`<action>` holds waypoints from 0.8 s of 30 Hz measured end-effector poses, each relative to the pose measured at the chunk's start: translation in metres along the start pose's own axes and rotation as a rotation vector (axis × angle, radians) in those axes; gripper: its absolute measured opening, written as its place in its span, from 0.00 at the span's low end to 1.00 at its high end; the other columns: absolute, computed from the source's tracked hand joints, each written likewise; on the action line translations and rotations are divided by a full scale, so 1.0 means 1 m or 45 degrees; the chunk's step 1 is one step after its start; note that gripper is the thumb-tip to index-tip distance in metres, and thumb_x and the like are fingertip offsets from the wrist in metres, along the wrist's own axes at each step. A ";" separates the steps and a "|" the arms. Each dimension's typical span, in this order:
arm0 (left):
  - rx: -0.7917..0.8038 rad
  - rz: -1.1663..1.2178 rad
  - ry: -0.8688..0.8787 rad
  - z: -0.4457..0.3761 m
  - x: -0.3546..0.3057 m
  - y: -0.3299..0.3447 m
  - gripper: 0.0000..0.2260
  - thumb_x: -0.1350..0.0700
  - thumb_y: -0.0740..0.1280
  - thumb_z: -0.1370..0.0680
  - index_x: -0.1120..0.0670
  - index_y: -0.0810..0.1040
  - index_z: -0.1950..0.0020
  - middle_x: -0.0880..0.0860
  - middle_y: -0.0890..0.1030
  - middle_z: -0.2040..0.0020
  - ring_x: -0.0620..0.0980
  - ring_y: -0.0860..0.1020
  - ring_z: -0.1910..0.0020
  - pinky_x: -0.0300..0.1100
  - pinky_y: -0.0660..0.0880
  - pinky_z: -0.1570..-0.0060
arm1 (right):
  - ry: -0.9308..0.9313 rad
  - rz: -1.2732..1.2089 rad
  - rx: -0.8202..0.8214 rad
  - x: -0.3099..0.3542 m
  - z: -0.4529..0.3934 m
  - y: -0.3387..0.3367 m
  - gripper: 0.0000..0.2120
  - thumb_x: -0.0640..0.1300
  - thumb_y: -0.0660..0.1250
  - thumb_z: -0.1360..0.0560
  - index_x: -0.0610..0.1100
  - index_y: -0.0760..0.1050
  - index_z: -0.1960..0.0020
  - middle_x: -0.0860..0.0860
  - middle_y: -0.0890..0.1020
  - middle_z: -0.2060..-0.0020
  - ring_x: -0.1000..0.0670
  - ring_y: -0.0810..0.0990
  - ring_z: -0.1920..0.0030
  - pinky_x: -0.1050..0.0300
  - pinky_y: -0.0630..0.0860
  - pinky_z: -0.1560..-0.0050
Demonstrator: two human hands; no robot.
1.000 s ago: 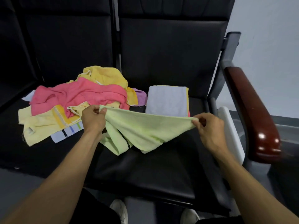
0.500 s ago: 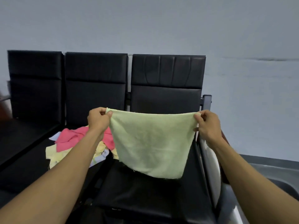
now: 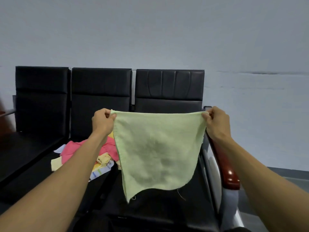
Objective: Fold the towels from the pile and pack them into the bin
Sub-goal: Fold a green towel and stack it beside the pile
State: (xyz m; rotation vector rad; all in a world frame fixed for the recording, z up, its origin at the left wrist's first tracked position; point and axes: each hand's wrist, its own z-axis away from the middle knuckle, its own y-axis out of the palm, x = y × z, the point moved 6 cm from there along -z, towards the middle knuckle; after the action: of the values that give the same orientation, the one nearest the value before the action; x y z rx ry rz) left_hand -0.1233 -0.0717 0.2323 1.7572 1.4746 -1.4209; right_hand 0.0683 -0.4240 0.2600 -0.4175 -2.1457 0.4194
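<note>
A light green towel (image 3: pixel 158 151) hangs spread flat in the air in front of me, above the right seat. My left hand (image 3: pixel 102 122) pinches its top left corner and my right hand (image 3: pixel 216 123) pinches its top right corner, so the top edge is stretched tight. The bottom edge hangs loose with a few stray threads. The pile of towels (image 3: pixel 78 151), pink, yellow and striped, lies on the middle seat and is partly hidden by my left arm and the green towel. No bin is in view.
A row of three black padded seats (image 3: pixel 41 148) stands against a pale wall (image 3: pixel 150 30). A dark red wooden armrest (image 3: pixel 225 169) runs along the right seat's side, close under my right forearm. Grey floor shows at the far right.
I lifted the green towel off the seat and spread it out at chest height. My view tilted up, and the folded towels on the right seat went out of sight behind it.
</note>
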 end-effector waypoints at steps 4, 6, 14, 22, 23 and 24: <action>0.105 0.029 0.014 0.014 0.005 -0.004 0.05 0.59 0.65 0.19 0.58 0.76 0.53 0.54 0.78 0.60 0.52 0.73 0.62 0.46 0.70 0.62 | 0.050 -0.123 -0.028 0.001 0.019 -0.008 0.06 0.39 0.60 0.18 0.40 0.72 0.53 0.51 0.75 0.59 0.57 0.72 0.61 0.76 0.67 0.65; 0.137 0.021 0.019 0.022 0.005 -0.008 0.05 0.58 0.64 0.18 0.58 0.75 0.52 0.55 0.77 0.59 0.52 0.73 0.62 0.49 0.70 0.61 | 0.085 -0.175 -0.054 0.000 0.028 -0.012 0.06 0.40 0.60 0.17 0.40 0.71 0.52 0.50 0.76 0.58 0.52 0.73 0.59 0.72 0.68 0.65; 0.206 0.039 0.073 0.051 -0.002 -0.022 0.05 0.59 0.63 0.19 0.57 0.74 0.54 0.52 0.74 0.62 0.50 0.70 0.64 0.45 0.67 0.63 | 0.121 -0.216 -0.106 0.000 0.058 -0.031 0.05 0.42 0.59 0.17 0.41 0.71 0.49 0.50 0.75 0.54 0.49 0.73 0.53 0.63 0.66 0.61; 0.229 0.020 0.003 0.055 0.028 0.005 0.04 0.58 0.65 0.20 0.56 0.78 0.51 0.57 0.81 0.57 0.53 0.76 0.59 0.50 0.73 0.57 | 0.238 -0.235 -0.127 -0.030 0.062 -0.013 0.05 0.42 0.61 0.17 0.41 0.73 0.48 0.49 0.77 0.52 0.50 0.74 0.52 0.59 0.68 0.53; 0.234 0.000 -0.003 0.056 0.036 0.012 0.04 0.59 0.65 0.20 0.57 0.78 0.51 0.56 0.81 0.58 0.52 0.76 0.59 0.49 0.73 0.57 | 0.254 -0.223 -0.121 -0.039 0.063 -0.006 0.05 0.42 0.62 0.17 0.41 0.73 0.49 0.50 0.77 0.52 0.51 0.75 0.52 0.59 0.68 0.53; 0.243 -0.014 -0.007 0.058 0.044 0.020 0.04 0.60 0.65 0.20 0.58 0.78 0.52 0.54 0.80 0.60 0.51 0.75 0.61 0.46 0.72 0.59 | 0.272 -0.211 -0.114 -0.051 0.065 0.002 0.05 0.42 0.62 0.17 0.42 0.73 0.49 0.50 0.77 0.53 0.52 0.75 0.54 0.60 0.68 0.54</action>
State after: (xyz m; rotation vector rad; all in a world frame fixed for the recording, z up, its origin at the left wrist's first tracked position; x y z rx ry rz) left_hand -0.1339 -0.1062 0.1664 1.8576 1.3865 -1.6173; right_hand 0.0434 -0.4535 0.1876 -0.3167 -1.9775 0.1768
